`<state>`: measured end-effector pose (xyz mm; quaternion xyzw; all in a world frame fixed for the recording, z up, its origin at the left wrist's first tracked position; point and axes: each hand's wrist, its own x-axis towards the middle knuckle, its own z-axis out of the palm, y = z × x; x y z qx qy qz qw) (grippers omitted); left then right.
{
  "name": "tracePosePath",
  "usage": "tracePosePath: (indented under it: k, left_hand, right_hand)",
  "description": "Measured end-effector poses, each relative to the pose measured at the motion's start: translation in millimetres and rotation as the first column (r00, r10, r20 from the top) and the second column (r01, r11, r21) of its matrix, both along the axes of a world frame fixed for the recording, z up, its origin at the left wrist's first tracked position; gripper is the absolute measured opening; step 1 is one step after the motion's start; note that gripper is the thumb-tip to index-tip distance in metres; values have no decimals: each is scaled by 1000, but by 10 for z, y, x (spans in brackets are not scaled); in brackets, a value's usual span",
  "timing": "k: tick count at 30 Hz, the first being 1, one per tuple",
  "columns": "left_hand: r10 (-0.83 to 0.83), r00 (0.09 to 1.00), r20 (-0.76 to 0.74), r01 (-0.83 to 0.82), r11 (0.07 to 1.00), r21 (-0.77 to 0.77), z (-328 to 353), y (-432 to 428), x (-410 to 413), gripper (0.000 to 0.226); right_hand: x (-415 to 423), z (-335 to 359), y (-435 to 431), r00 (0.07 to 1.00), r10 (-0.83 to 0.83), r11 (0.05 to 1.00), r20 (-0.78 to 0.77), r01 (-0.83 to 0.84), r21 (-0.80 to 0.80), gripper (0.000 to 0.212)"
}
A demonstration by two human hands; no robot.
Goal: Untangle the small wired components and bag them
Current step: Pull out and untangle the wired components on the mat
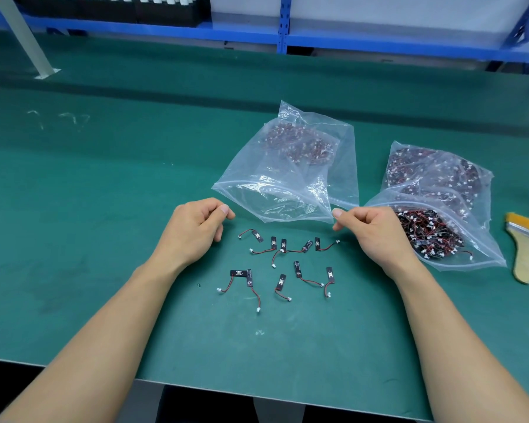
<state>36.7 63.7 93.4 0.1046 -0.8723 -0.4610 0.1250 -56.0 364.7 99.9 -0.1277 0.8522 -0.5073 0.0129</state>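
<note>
Left hand (196,230) and right hand (371,232): fingers loosely curled, holding nothing. Wired components (280,282) lie separated on the tabletop (104,209) between the fingers, seemingly ready for bagging. The open bag (257,190) lies just beyond.

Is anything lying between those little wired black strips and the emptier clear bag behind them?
Nothing visible. The small black wired components lie loose on the green mat; only bare mat separates them from the clear plastic zip bag just beyond.
</note>
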Motion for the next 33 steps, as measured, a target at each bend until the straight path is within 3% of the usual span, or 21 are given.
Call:
tracePosePath:
  k: [33]
  left_hand:
    - [-23,1000,8,23,1000,-20,-26,-18,-2,29]
  right_hand:
    - [51,59,-23,999,-12,1000,33,11,15,35]
